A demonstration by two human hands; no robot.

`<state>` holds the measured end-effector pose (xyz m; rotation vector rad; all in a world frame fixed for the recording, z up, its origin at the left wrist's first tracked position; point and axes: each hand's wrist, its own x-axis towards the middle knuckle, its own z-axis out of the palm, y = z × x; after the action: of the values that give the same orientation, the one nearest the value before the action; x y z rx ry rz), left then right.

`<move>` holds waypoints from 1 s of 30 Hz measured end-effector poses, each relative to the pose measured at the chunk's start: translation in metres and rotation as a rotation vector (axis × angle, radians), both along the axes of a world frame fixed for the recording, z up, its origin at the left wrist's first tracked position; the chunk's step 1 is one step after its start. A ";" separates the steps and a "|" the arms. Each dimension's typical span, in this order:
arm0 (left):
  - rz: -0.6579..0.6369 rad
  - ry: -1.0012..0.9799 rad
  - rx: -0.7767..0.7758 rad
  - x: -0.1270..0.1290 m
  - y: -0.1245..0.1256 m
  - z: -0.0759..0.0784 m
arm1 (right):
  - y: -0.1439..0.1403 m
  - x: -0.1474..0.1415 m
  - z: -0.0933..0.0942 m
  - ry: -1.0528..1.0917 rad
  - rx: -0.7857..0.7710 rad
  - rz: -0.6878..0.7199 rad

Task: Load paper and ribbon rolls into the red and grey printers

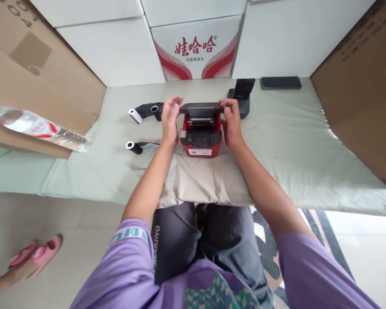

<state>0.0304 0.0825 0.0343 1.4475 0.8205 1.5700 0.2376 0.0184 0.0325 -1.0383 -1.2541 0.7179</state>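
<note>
The red printer (200,136) sits on a beige cushion (199,184) at table centre. The left hand (169,122) and right hand (230,122) each pinch one end of the open dark lid (201,107), fingers curled over its corners. Apply even pressure at both ends so the hinge does not twist. Whether paper is loaded in the bay cannot be confirmed. Two paper rolls (134,147) lie at 9 o'clock, a dark device (241,96) close at 1 o'clock; 3 o'clock offers room.
</note>
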 end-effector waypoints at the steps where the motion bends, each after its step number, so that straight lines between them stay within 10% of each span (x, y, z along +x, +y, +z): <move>1: -0.045 -0.006 -0.030 0.001 0.001 -0.004 | 0.000 -0.001 -0.002 0.006 0.022 -0.012; 8: -0.299 0.086 -0.147 -0.004 -0.008 -0.019 | 0.003 -0.007 -0.010 0.037 -0.027 0.030; 30: -0.344 -0.041 -0.241 0.004 -0.019 -0.023 | 0.017 -0.001 -0.022 -0.066 -0.085 0.094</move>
<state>0.0344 0.0638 0.0118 1.2973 0.6689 1.1952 0.2371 0.0350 0.0103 -1.0858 -1.3461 0.8202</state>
